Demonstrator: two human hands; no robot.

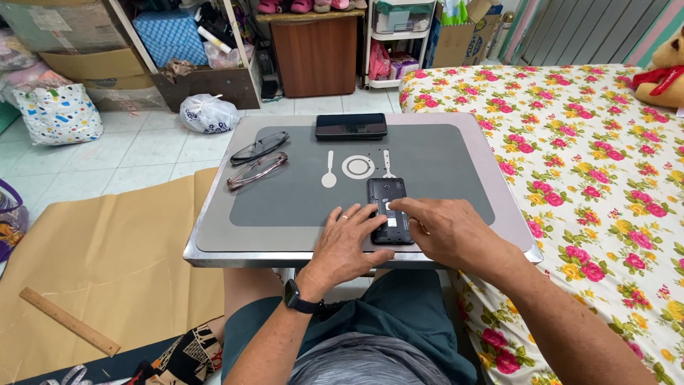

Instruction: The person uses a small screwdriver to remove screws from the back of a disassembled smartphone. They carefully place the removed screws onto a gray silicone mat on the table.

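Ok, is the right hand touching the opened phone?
Touching. The head view shows the right hand with its fingertips pressed on the opened phone, no gap.

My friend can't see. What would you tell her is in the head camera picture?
Two hands work on an open-backed phone on a small grey table: the left hand steadies it and the right hand presses a fingertip inside. Two pairs of glasses and a black phone cover lie farther back.

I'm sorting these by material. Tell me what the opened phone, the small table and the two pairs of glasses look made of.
Opened phone: apparently matte black plastic, inner parts exposed, under both hands.
Small table: likely metal, going by the shiny silver rim; its grey top looks matte.
Two pairs of glasses: probably glossy plastic frames, one dark, one translucent brownish.
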